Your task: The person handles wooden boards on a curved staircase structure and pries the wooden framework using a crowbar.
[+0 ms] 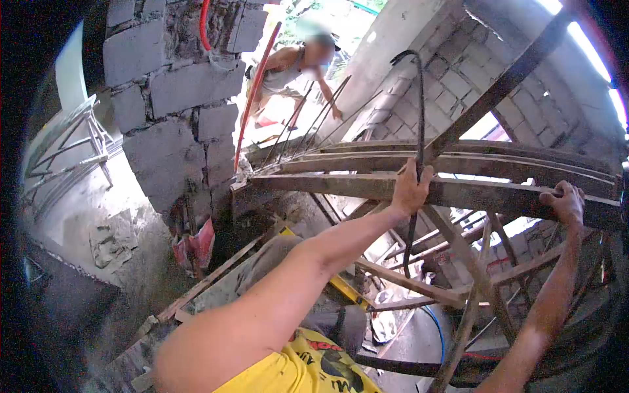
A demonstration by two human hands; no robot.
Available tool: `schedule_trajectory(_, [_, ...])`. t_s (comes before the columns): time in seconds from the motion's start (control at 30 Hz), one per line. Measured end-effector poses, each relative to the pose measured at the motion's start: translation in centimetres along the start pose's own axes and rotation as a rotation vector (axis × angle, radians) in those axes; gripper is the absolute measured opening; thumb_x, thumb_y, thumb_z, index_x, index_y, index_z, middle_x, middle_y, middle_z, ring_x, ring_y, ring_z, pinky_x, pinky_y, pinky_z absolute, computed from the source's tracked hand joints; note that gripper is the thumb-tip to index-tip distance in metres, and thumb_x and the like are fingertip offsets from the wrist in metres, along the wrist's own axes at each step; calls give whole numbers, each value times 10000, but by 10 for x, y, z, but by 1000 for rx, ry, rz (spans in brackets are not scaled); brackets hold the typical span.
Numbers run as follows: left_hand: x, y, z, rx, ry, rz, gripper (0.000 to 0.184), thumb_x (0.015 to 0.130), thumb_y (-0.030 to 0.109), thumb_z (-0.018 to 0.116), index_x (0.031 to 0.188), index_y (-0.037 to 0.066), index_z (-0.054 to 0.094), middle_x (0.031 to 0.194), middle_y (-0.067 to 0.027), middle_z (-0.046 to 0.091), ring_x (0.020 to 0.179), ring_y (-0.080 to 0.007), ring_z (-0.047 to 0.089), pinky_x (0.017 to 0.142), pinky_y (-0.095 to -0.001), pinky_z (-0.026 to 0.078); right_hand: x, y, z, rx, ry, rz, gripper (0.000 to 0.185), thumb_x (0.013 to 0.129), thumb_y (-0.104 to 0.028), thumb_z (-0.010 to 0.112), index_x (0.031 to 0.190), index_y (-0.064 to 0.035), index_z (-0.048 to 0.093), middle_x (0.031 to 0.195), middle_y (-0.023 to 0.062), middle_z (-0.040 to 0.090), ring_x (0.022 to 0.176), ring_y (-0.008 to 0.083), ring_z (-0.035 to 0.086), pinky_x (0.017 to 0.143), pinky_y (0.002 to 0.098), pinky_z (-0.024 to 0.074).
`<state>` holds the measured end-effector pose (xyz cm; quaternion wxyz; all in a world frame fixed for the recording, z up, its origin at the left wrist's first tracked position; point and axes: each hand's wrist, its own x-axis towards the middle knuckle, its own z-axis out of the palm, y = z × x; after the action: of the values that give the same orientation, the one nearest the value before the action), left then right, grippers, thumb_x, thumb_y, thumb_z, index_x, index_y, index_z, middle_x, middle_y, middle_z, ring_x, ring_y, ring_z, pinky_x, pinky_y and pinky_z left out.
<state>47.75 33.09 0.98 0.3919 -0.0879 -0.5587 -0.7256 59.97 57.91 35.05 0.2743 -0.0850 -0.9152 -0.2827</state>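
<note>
My left hand (411,188) is closed around a dark bent metal rod (420,98), right against the front wooden beam (485,191). The rod has a hooked top and stands nearly upright, and its lower end shows below the beam. Further right, my right hand (567,203) grips the same beam, its fingers curled over the top edge. More long beams (524,168) run behind the front one. A diagonal timber (498,85) rises to the upper right from near my left hand.
Past the beams, a person (288,69) leans in, one arm toward thin upright bars (321,111). A block wall (177,85) stands at left, near a red pole (257,98). Below are crossed timbers (468,262), a yellow level (347,289) and a blue hose (438,327). A wooden trestle (88,141) stands far left.
</note>
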Motion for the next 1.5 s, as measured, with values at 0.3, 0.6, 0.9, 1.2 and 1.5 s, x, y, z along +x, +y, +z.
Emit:
schedule_trajectory(0.3, [-45, -25, -27, -121, -542, -249, 467, 949, 510, 545, 1120, 82, 617, 816, -214, 659, 853, -421, 643, 749, -493, 473, -4, -7, -8, -86, -68, 34, 659, 707, -607, 755, 1105, -96, 628, 1154, 130, 622, 1160, 321, 514, 1070, 426, 316])
schedule_trajectory(0.6, [-58, -23, -59, 229, -855, -37, 444, 919, 534, 564, 1105, 145, 670, 969, -178, 686, 954, -389, 636, 815, -470, 488, 4, 3, 2, -93, -20, -6, 674, 710, -655, 734, 1083, -102, 638, 1149, 132, 632, 1172, 313, 527, 1061, 422, 323])
schedule_trajectory(0.9, [-81, -61, -63, 368, -903, 152, 263, 850, 355, 609, 1035, 191, 698, 884, -113, 710, 864, -322, 671, 893, -481, 377, 5, -5, -8, -115, -130, 32, 698, 705, -646, 749, 1122, -98, 635, 1202, 133, 628, 1202, 328, 513, 1059, 435, 343])
schedule_trajectory(1.2, [-85, -89, -58, 665, -899, 166, 403, 798, 362, 626, 1171, 211, 656, 931, -110, 706, 971, -289, 675, 1042, -596, 328, 6, -9, -13, -151, -204, 43, 704, 736, -662, 716, 1145, -96, 627, 1196, 151, 642, 1190, 345, 538, 1057, 444, 352])
schedule_trajectory(1.5, [-82, -77, -66, 593, -876, 90, 377, 773, 295, 593, 1114, 158, 679, 926, -130, 718, 951, -304, 683, 1093, -620, 240, 10, -3, -7, -180, -169, 21, 709, 734, -682, 703, 1129, -97, 638, 1191, 149, 653, 1154, 338, 575, 1043, 435, 365])
